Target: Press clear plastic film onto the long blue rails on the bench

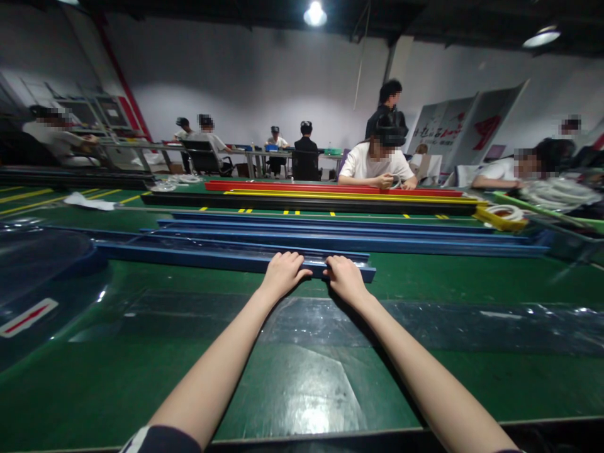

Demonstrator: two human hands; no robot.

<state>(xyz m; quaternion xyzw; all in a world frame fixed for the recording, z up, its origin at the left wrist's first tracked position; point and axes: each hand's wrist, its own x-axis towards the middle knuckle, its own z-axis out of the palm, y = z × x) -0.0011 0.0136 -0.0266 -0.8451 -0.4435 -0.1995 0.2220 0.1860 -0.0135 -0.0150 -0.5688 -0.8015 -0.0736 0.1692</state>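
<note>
A long blue plastic channel (pixel 189 254) lies across the green table in front of me, with clear plastic film (pixel 311 261) inside its groove. Near the channel's right end, my left hand (pixel 283 275) grips it with the fingers over the far side and the thumb on the near side. Just to the right, my right hand (pixel 345 279) holds the same channel in a similar way; its fingertips are partly hidden. A wide strip of clear plastic sheet (pixel 425 324) lies flat on the table, partly under my forearms.
Behind are more blue channels (pixel 358 240), then black (pixel 306 202), yellow and red strips (pixel 302 187). A large roll of clear plastic (pixel 42 270) is at left. White tubing (pixel 503 214) sits at right. A co-worker (pixel 377 160) sits opposite.
</note>
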